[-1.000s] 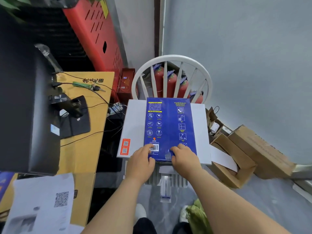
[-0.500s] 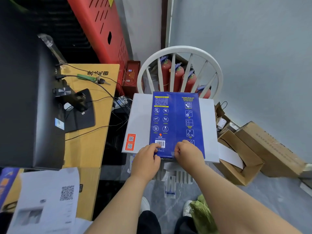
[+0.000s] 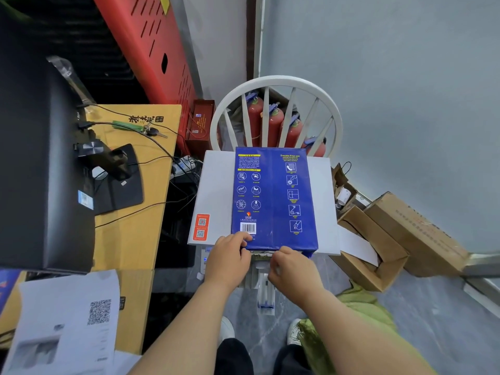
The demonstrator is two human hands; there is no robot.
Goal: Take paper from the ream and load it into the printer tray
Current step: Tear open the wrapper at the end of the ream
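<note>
A blue-wrapped paper ream (image 3: 273,196) lies flat on the white printer (image 3: 216,190), which rests on a white chair. My left hand (image 3: 228,257) grips the ream's near left corner, thumb on top by the barcode. My right hand (image 3: 293,266) is just in front of the ream's near end, fingers pinched on the wrapper there. Between my hands the wrapper end (image 3: 261,255) looks torn open. A white printer tray part (image 3: 266,296) with a blue piece sticks out below the printer toward me.
To the left stands a yellow box surface (image 3: 132,234) with a black monitor (image 3: 40,158), cables and keys. Printed sheets (image 3: 65,320) lie at the near left. Red fire extinguishers (image 3: 273,125) stand behind the chair back (image 3: 276,85). Open cardboard boxes (image 3: 378,239) sit on the floor to the right.
My right hand has slid off the ream's top edge to just in front of its near end, and the wrapper there has opened. My left hand has stayed at the corner.
</note>
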